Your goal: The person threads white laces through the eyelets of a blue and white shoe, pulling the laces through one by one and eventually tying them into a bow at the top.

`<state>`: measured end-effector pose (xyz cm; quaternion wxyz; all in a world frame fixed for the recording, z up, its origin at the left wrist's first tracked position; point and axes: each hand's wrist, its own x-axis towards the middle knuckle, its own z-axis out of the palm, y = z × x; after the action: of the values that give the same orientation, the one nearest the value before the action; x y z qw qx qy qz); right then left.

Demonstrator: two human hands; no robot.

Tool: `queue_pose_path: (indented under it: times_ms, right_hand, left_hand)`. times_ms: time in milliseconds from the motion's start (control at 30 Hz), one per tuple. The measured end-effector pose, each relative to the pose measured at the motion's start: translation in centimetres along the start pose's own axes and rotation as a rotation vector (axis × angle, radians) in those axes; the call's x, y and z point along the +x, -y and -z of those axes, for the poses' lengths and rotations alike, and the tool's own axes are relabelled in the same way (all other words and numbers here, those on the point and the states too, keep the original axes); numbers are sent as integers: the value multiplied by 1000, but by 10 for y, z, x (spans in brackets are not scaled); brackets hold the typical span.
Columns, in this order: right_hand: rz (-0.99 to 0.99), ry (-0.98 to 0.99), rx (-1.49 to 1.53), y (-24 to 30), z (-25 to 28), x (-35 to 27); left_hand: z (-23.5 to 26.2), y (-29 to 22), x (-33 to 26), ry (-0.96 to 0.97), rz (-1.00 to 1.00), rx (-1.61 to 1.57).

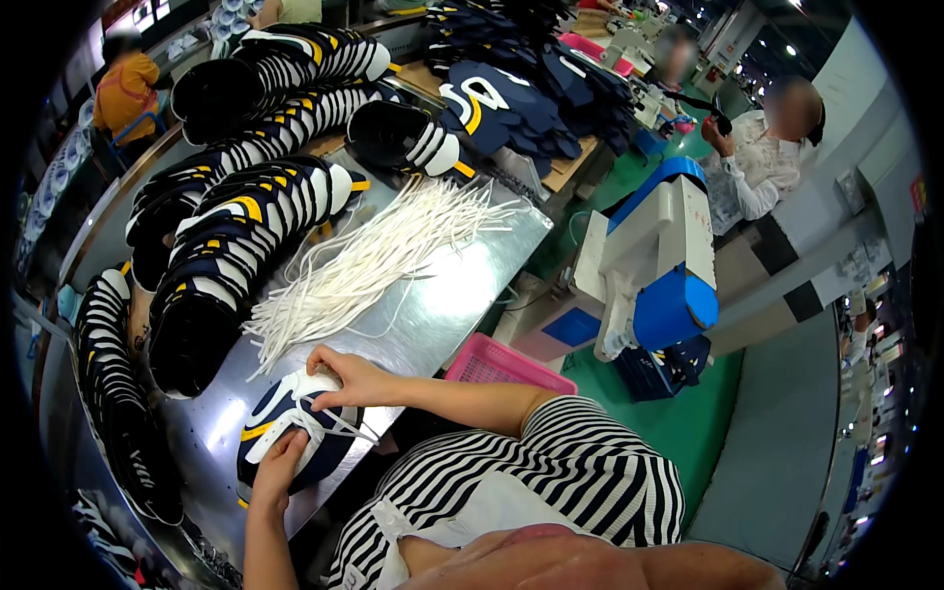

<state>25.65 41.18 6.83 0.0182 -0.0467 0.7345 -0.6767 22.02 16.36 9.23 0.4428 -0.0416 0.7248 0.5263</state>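
Fingers of both hands grasping navy shoe upper (290, 433) | shiny metal table (462, 285) | green factory floor (688, 413)

A navy shoe upper (295, 433) with white and yellow trim is laid flat on the shiny metal counter (433, 305), near its front edge. Its toe end is turned toward the lower left, and its opening toward the upper right. A white lace (339, 425) is threaded across its front, with loose ends trailing to the right over the edge of the upper. The upper is pressed at its lower end by the left hand (280, 467) and is gripped at its top edge by the right hand (349, 379).
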Motion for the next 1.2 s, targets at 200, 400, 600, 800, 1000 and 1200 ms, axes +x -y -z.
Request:
queue_pose_path:
  times_ms: [200,400,600,800,1000,1200]
  right_hand:
    - [-3,10,-113,-16,1,3]
    - [-203,-82,-154,-30,-3,7]
    - [-384,18,646,-32,20,3]
    - [-361,-16,299,-17,4,3]
    - [-195,-36,137,-14,-2,-1]
    - [-232,-69,64,-10,-6,-2]
  left_hand:
    - [5,3,17,59,-12,-111]
    - [23,30,37,-355,-457,19]
    - [3,-3,12,-199,-378,-38]
    - [-6,-10,8,-118,-337,-114]
    - [-4,-7,13,-79,-329,-157]
    - [1,6,16,-291,-335,203]
